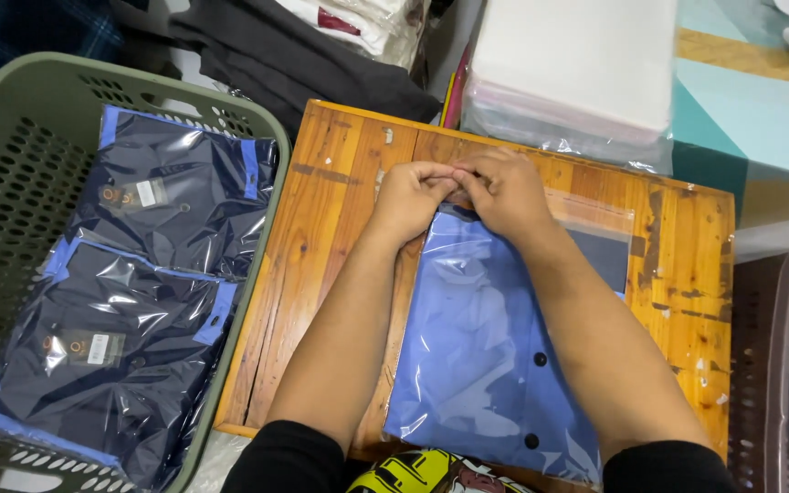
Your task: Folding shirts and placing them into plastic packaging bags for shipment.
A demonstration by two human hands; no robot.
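A green basket is sitting off the left edge of the wooden table, carrying two bagged dark garments. A clear bag with a blue garment is lying on the table, its long axis running from the near edge toward the far edge. Left hand and right hand are meeting at its far end, fingers pinched together on the bag's flap; both equally near.

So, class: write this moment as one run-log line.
left hand: pinching bag top | right hand: pinching bag top | clear plastic bag with blue garment: flat on orange wooden board | green plastic basket: two packed garments
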